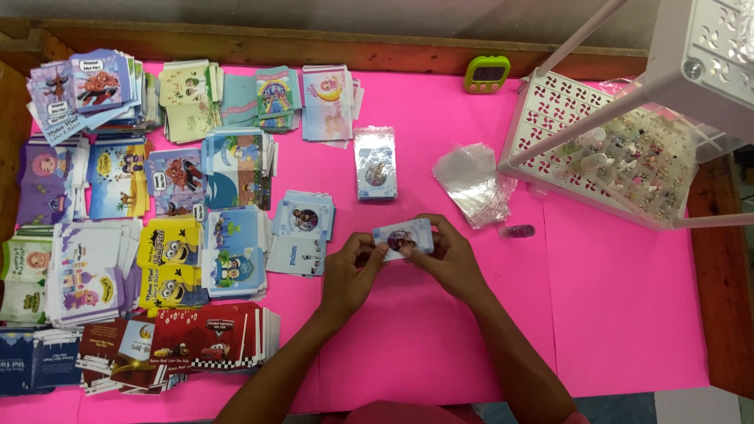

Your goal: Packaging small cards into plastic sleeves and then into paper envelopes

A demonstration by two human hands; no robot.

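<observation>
1. I see my left hand (351, 271) and my right hand (449, 259) meeting over the pink table cover (628, 314), both pinched onto one small light-blue card (403, 239) with a round picture on its face.
2. My left thumb and fingertips grasp the card's left edge; my right fingers close over its right edge and upper corner. Neither hand is released.
3. The card sits between the two grips, held just above the cover, face up and slightly tilted.
4. Just left of my left hand lies a loose pile of matching blue cards (302, 232).
5. Straight beyond the grip, well apart from it, rests a wrapped stack of blue cards (375, 163).
6. Beyond and to the right of my right hand lies a heap of clear plastic sleeves (473, 182), with a small pink tube (517, 231) just beside it.
7. Farther right stands a white plastic rack (550, 118).
8. Far left of the grip, many piles of printed cartoon cards (141, 204) cover the table.
9. A green timer (487, 74) sits at the far edge.
</observation>
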